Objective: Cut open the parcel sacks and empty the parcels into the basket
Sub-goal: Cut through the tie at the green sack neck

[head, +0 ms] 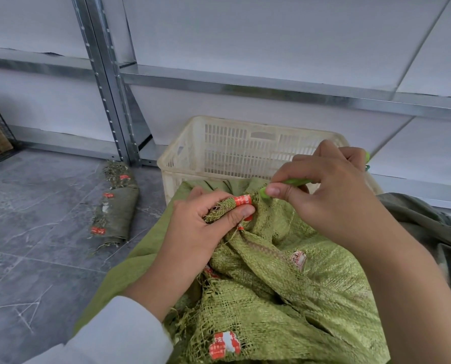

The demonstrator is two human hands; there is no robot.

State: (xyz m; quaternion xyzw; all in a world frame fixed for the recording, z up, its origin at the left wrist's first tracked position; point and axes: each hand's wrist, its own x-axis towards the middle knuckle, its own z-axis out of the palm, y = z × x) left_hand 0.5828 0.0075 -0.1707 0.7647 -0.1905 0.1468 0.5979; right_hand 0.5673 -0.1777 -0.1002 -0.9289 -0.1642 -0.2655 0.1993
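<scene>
Green woven sack [284, 271] lies bunched right under both hands, its top edge leaning on the near rim of the basket [235, 143]. From my feed: left hand [203, 224] is clamped round the gathered neck of the sack, fingers and thumb curled over the frayed end, and the red tape [242, 200] on the neck pokes out just past the thumb. Right hand [332, 190] pinches a green cutter [296, 182], whose tip sits right against the sack just beside the red tape, close to the left thumb. Can't see the blade itself. The basket is white slotted plastic, just beyond both hands; what I see of its inside shows no parcels. A white sleeve [119, 334] covers the left forearm. Left of the left hand, well apart on the grey floor [35, 258], lies a folded pile of sacks [119, 206] with red tape tags. Right of the right hand lies a darker sack [424, 222]. Metal shelving [109, 101] stands behind the basket.
</scene>
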